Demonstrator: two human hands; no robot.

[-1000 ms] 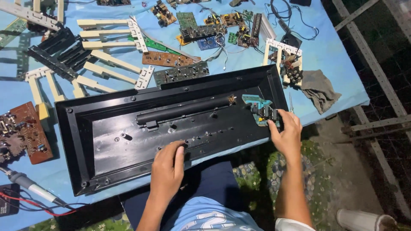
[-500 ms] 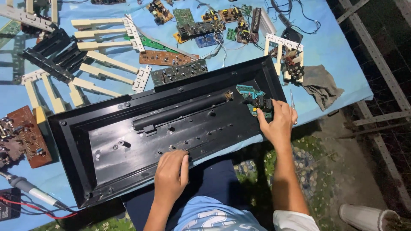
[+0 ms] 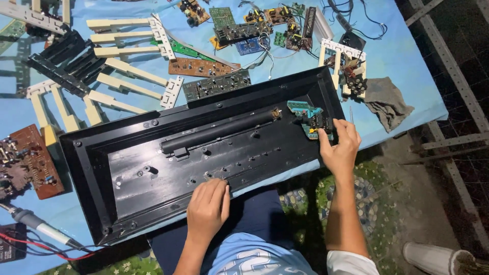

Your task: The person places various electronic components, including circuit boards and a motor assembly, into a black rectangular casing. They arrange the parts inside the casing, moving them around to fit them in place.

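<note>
Black plastic keyboard shell (image 3: 153, 173) lies open-side up | left hand (image 3: 206, 209) flat on its near rim, fingers together, gripping nothing | right hand (image 3: 338, 150) pinches teal circuit board (image 3: 308, 118) at fingertips, inside shell's right end | step: handling board; next needs steady grip.

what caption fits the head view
Left hand steadies black keyboard shell; right hand grips its teal circuit board.

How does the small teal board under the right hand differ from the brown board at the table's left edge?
The teal board sits inside the black case, touched by the right hand; the brown board lies on the blue table cover, untouched. The teal board is smaller and the brown board larger. Both carry electronic components.
</note>
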